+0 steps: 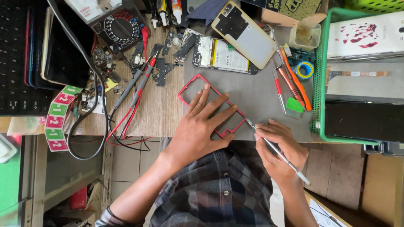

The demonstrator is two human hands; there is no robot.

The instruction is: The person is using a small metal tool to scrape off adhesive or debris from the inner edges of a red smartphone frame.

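1. The left hand (202,122) lies flat with fingers spread wide, pressing the thin red phone frame (210,105) onto the grey mat (261,96) at the near edge of the bench. The frame is slender; uneven pressure could bend or crack it.
2. The right hand (280,151) pinches a metal spudger (275,151) like a pen, fingers closed narrowly around it, its tip touching the frame's near right corner. A slip here could drive the tip toward the left fingertips just beside it, or gouge the plastic.
3. The frame's near corner sits right at the bench edge, so a hard push could send it off into the lap.
4. Farther back, the opened phone (223,54) lies with its battery and board exposed, a loose back cover (244,33) leaning over it. A jolt to the mat could shift both.
5. Red-handled screwdrivers (284,84) and an orange pry tool (296,82) lie just right of the work, where the right elbow could sweep them against the green basket (322,84).
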